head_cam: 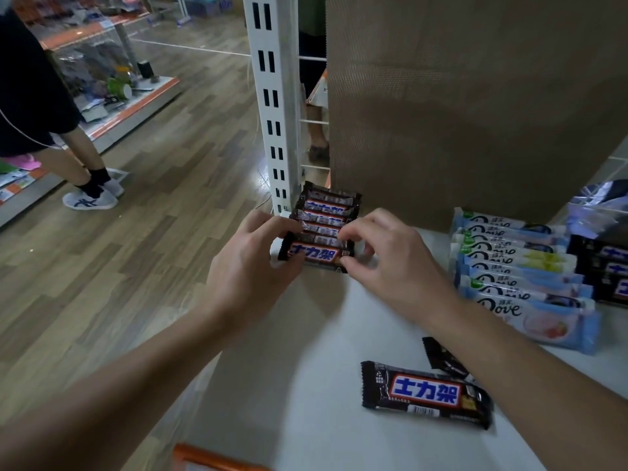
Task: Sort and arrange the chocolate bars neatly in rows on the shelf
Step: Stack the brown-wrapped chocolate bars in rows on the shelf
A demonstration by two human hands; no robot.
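- The left hand and right hand pinch opposite ends of the front bar, label up, its long axis running left to right.
- It fronts a row of dark bars at the shelf's back-left corner, beside the white post.
- A loose bar lies nearer the front, also crosswise, slightly tilted.

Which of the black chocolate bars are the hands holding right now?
The front bar of the row by the white post; left hand and right hand pinch its ends. The loose bar nearer the camera lies untouched.
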